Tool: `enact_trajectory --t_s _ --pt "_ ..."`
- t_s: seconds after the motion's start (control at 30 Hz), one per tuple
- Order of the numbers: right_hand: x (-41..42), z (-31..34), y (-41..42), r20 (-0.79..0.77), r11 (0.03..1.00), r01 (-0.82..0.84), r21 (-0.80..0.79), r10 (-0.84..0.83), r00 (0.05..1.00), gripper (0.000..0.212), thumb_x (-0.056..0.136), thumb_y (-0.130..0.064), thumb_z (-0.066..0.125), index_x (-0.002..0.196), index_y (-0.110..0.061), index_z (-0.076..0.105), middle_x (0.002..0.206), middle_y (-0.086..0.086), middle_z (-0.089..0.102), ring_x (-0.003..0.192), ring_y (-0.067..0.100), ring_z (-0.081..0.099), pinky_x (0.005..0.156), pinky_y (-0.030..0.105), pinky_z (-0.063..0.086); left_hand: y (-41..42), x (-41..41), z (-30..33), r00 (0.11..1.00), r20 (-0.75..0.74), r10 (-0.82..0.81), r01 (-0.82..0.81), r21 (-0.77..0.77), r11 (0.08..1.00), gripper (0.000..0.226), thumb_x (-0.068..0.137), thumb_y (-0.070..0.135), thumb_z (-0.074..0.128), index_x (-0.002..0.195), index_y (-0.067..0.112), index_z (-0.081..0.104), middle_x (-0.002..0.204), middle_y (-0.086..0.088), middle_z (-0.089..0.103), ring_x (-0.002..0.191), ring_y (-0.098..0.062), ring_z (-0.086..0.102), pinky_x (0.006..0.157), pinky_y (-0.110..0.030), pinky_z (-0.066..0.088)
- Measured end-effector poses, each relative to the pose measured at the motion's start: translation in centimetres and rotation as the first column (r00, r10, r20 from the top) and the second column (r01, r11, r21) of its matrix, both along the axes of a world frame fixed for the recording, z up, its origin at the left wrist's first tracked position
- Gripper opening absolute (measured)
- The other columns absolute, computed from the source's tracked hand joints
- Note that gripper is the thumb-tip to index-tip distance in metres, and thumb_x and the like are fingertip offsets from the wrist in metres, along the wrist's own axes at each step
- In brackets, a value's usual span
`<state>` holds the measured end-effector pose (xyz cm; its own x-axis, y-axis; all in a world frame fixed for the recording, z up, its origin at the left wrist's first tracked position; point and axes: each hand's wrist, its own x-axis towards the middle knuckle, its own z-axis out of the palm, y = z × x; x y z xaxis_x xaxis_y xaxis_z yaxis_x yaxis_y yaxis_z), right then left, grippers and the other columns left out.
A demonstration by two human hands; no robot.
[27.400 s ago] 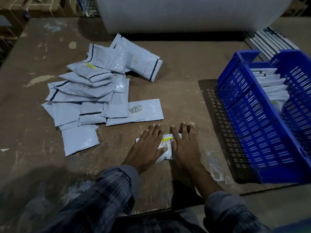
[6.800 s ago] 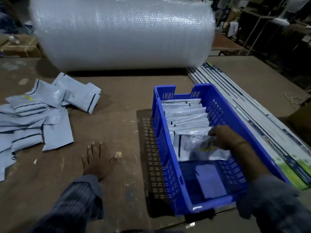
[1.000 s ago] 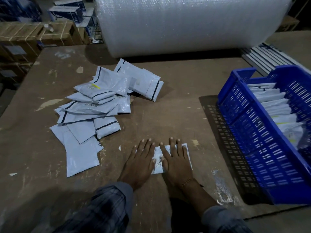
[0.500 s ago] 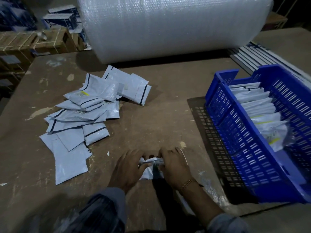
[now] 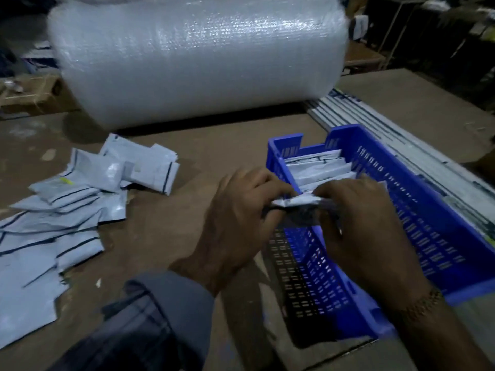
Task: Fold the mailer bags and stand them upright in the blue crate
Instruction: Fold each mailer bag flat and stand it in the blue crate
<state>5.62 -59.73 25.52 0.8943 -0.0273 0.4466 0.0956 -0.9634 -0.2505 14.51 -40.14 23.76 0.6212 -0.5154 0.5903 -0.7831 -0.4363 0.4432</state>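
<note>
A folded grey mailer bag (image 5: 296, 202) hangs in the air over the near left rim of the blue crate (image 5: 434, 231). My left hand (image 5: 235, 226) pinches its left end and my right hand (image 5: 367, 226) grips its right end. Inside the far half of the crate several folded bags (image 5: 318, 167) stand upright in a row. A loose pile of flat, unfolded mailer bags (image 5: 67, 210) lies on the brown table at the left.
A big roll of bubble wrap (image 5: 195, 57) lies across the back of the table (image 5: 209, 151). Long flat white strips (image 5: 428, 156) run along the right behind the crate. Cardboard boxes (image 5: 29, 95) stand at the far left.
Both hands have lifted the folded bag off the table and carried it right, over the crate's near rim. The camera has turned toward the crate.
</note>
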Motion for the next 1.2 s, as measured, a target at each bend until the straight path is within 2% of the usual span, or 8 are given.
enact_trajectory --t_s 0.2,0.33,0.47,0.6,0.73,0.9,1.03,1.2 --pt "-0.7 -1.6 -10.8 0.037 0.986 0.162 -0.037 -0.160 0.986 0.028 0.076 -0.006 0.072 0.096 -0.022 0.061 0.085 0.000 0.062 0.085 0.034 0.051 0.088 0.050 0.042 -11.2 -0.5 -3.0 0.973 -0.147 -0.176 0.163 -0.096 0.982 0.025 0.091 0.017 0.079 0.115 0.017 0.073 0.103 0.002 0.066 0.096 -0.018 0.061 0.085 -0.042 0.050" --pt "0.2 -4.2 -17.8 -0.179 0.965 0.194 -0.175 -0.225 0.958 0.033 0.061 -0.005 0.078 0.085 -0.023 0.066 0.075 0.003 0.066 0.076 0.039 0.059 0.078 0.046 0.046 -16.1 -0.8 -6.1 0.897 -0.388 -0.213 0.204 -0.066 0.977 0.039 0.099 0.015 0.072 0.135 0.026 0.064 0.123 0.006 0.066 0.110 -0.012 0.062 0.096 -0.033 0.052" --pt "2.4 -7.4 -21.8 -0.508 0.946 0.101 -0.307 -0.252 0.824 0.032 0.063 -0.028 0.082 0.092 -0.026 0.070 0.086 0.004 0.074 0.089 0.036 0.069 0.078 0.038 0.049 -17.8 -0.4 -8.9 0.889 -0.452 -0.074 0.120 0.076 0.990 0.040 0.101 0.022 0.069 0.137 0.036 0.061 0.111 0.016 0.069 0.097 -0.011 0.064 0.091 -0.035 0.050" --pt "5.5 -12.2 -23.0 -0.679 0.976 0.009 -0.218 -0.159 0.716 0.023 0.077 -0.031 0.076 0.098 -0.029 0.067 0.105 0.000 0.072 0.101 0.028 0.068 0.080 0.033 0.052 -17.8 0.5 -11.0 0.892 -0.427 0.148 -0.072 0.190 0.979 0.073 0.074 -0.009 0.047 0.131 0.032 0.066 0.112 0.016 0.068 0.098 -0.024 0.062 0.094 -0.039 0.050" --pt "7.1 -15.7 -23.3 -0.660 0.956 -0.109 -0.272 -0.103 0.744 0.031 0.084 -0.027 0.069 0.115 -0.028 0.067 0.115 0.006 0.064 0.108 0.033 0.061 0.084 0.037 0.052 -17.7 1.1 -12.2 0.883 -0.423 0.202 -0.185 0.082 0.979 0.077 0.064 -0.002 0.034 0.126 0.027 0.070 0.110 0.012 0.069 0.105 -0.021 0.063 0.092 -0.047 0.053" --pt "7.5 -16.9 -22.8 -0.563 0.898 -0.216 -0.384 -0.042 0.825 0.057 0.053 -0.015 0.084 0.108 -0.020 0.069 0.103 0.008 0.058 0.096 0.034 0.059 0.075 0.043 0.048 -18.2 1.1 -12.3 0.880 -0.414 0.233 -0.232 0.054 0.971 0.070 0.072 -0.005 0.036 0.124 0.026 0.070 0.103 0.013 0.070 0.099 -0.021 0.064 0.088 -0.048 0.054" --pt "7.3 -17.1 -21.3 -0.553 0.866 -0.318 -0.386 0.058 0.831 0.064 0.063 -0.020 0.082 0.124 -0.026 0.064 0.110 0.005 0.056 0.102 0.029 0.055 0.081 0.043 0.047 -18.2 0.8 -12.1 0.878 -0.409 0.249 -0.250 0.051 0.967 0.069 0.078 -0.017 0.041 0.122 0.026 0.071 0.099 0.015 0.070 0.096 -0.020 0.063 0.087 -0.047 0.054" --pt "7.1 -17.3 -20.8 -0.568 0.845 -0.383 -0.374 0.118 0.814 0.076 0.059 -0.027 0.084 0.131 -0.025 0.058 0.113 0.005 0.059 0.102 0.029 0.056 0.083 0.042 0.047 -18.1 0.7 -12.0 0.891 -0.383 0.242 -0.243 0.048 0.969 0.064 0.080 -0.012 0.040 0.121 0.024 0.073 0.099 0.013 0.070 0.094 -0.019 0.063 0.087 -0.046 0.055"
